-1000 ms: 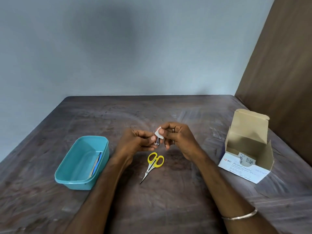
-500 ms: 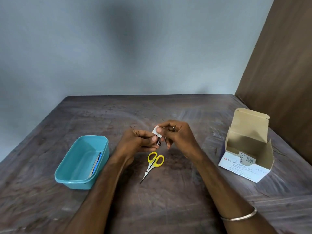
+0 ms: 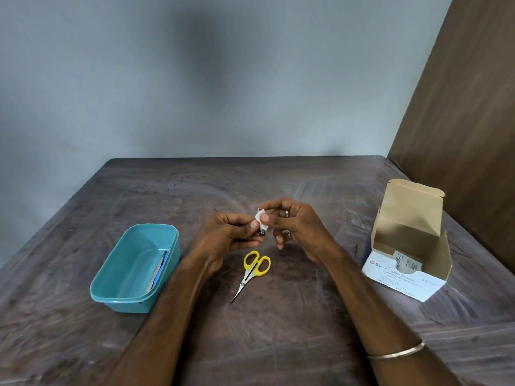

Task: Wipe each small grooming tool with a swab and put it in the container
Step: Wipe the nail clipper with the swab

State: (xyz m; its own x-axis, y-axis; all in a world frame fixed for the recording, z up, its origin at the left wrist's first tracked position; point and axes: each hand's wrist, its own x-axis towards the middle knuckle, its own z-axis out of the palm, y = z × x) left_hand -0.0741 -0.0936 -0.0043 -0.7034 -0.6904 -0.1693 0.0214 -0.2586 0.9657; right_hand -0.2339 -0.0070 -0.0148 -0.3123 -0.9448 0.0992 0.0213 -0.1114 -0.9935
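Both hands meet above the desk: the left hand pinches a small metal tool — too tiny to name — while the right hand pinches a white swab against it. That tool looks light, stiff and slick, so I'd hold it low and wipe toward the tip. Just below lie yellow scissors; the teal container, left, already holds something flat.

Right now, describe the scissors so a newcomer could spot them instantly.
On the dark wooden table, look just below the two hands, right of the teal container. The scissors lie flat, tips toward the viewer; their yellow loop handles are unique here.
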